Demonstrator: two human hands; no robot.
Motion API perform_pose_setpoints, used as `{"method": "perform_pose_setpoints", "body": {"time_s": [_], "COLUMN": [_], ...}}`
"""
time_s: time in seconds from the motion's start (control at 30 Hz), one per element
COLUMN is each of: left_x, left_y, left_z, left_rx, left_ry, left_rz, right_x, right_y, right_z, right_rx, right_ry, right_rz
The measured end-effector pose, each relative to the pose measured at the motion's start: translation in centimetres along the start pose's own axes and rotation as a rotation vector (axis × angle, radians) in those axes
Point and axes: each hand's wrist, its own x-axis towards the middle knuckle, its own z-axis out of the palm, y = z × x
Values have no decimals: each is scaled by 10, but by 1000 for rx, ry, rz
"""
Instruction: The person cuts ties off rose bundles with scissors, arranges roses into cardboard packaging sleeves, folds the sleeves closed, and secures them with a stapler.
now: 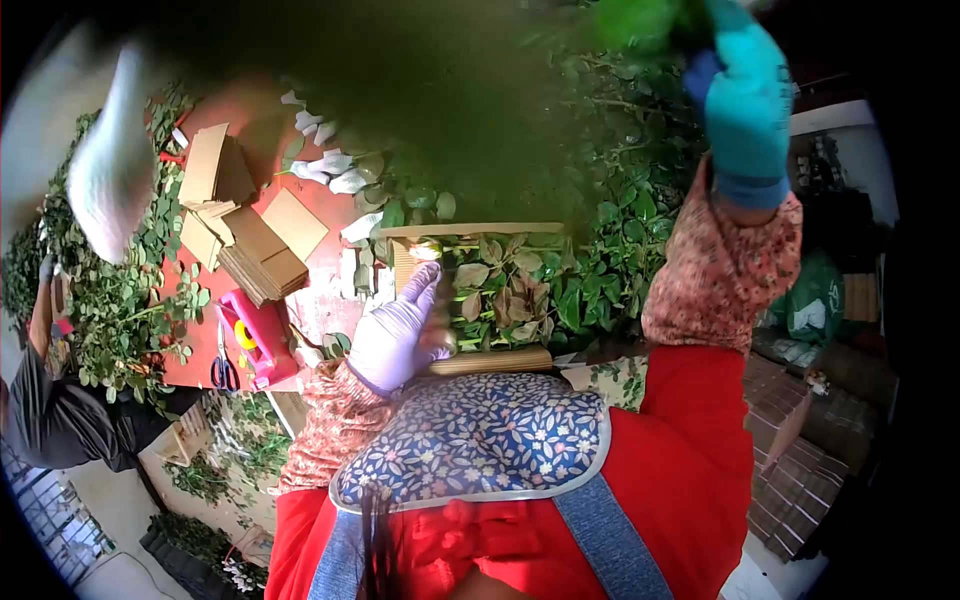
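My left hand (392,335), in a thin lilac glove, reaches over a corrugated cardboard sheet (405,265). Its fingers are stretched out, with the tips at a pale flower head (426,250); the thumb stands apart. Leafy stems (505,285) lie on the sheet to the right of this hand. My right hand (748,100), in a teal work glove, is raised at the upper right. It is closed at a bright green leafy stem (650,22), blurred and partly cut off by the frame. A dark green blur hides much of the upper middle.
Folded cardboard pieces (262,250), a pink tape dispenser (258,340) and scissors (224,372) lie on the red table (195,345). White-wrapped buds (325,170) are behind. A blurred white object (112,190) hangs at the left. Another person in dark clothes (75,415) is at the left edge.
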Motion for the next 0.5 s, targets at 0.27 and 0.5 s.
{"method": "perform_pose_setpoints", "body": {"time_s": [0.27, 0.5], "left_x": [-5, -3], "left_y": [-18, -18], "left_z": [14, 8], "left_rx": [-234, -78], "left_ry": [62, 12], "left_rz": [16, -36], "right_x": [6, -173], "right_y": [-26, -80], "right_z": [29, 180], "right_rx": [218, 245], "right_ry": [-280, -1183], "right_rz": [-104, -22]}}
